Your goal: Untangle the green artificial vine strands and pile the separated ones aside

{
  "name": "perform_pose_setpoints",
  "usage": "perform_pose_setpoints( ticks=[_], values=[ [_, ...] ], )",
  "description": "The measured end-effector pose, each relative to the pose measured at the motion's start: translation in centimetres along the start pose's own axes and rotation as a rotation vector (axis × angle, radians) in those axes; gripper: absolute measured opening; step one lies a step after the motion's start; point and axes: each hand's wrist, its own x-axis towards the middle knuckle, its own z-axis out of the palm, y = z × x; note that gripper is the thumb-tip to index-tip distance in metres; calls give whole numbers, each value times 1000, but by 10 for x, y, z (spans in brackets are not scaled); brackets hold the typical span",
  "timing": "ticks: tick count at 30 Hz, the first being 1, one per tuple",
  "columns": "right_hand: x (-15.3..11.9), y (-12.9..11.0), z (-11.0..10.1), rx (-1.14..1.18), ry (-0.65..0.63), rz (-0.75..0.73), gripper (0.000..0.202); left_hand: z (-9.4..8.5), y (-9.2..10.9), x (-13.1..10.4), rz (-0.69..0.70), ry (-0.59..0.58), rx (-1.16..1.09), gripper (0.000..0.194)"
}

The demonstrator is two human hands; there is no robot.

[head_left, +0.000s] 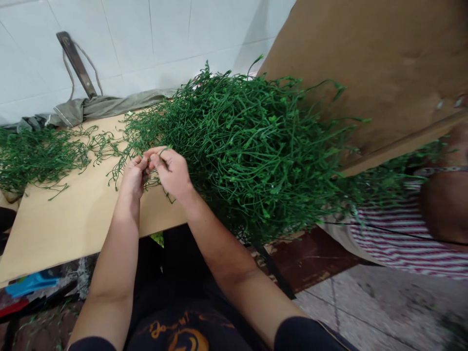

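My left hand (pixel 136 173) and my right hand (pixel 170 168) meet over the board (pixel 69 214), fingers pinched together around a thin green plastic stem. Part of that stem shows above my right hand's fingers; the rest is hidden by the hands. Just to the right rises a large heap of tangled green artificial stems (pixel 263 151) with small light-green tips. Loose stems lie on the board around and behind both hands. A second, flatter pile of stems (pixel 40 156) spreads over the board's left end.
A large cardboard sheet (pixel 376 73) leans at the upper right. Beside it, another person in a striped garment (pixel 405 234) is partly visible. Grey cloth (pixel 109 105) lies along the tiled wall, below a dark wooden bar (pixel 77 66). A blue object (pixel 32 282) lies beneath the board.
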Motion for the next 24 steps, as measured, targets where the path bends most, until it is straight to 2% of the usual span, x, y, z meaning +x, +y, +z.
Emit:
perform_pose_setpoints(
  ticks=[3, 6, 9, 10, 12, 14, 16, 17, 20, 22, 24],
  values=[
    [-15, 0, 16, 82, -16, -57, 25, 1, -2, 5, -19, 114, -38, 19],
    [-37, -10, 22, 101, -27, -9, 26, -10, -2, 13, -46, 226, -72, 20],
    [-48, -30, 18, 37, -257, -112, 22, -25, 5, 19, 60, 363, -128, 24],
    [-45, -34, 15, -29, -317, -171, 19, -28, 8, 19, 106, 358, -98, 23],
    [-30, -36, 7, -205, -290, -180, 15, -29, 13, 16, 176, 256, 41, 19],
    [-6, -28, -5, -393, -147, -1, 17, -26, 14, 12, 215, 134, 237, 15],
    [15, -18, -17, -564, -14, 169, 22, -23, 11, 9, 271, 108, 428, 12],
    [22, -15, -22, -621, 1, 224, 29, -22, 7, 8, 318, 121, 530, 10],
    [27, -14, -28, -673, -110, 323, 45, -24, -5, 2, 473, 151, 867, 12],
    [24, -17, -26, -633, -191, 377, 53, -24, -13, -6, 587, 122, 1088, 16],
    [22, -16, -21, -595, -186, 414, 61, -21, -18, -18, 682, 71, 1284, 21]
  ],
)
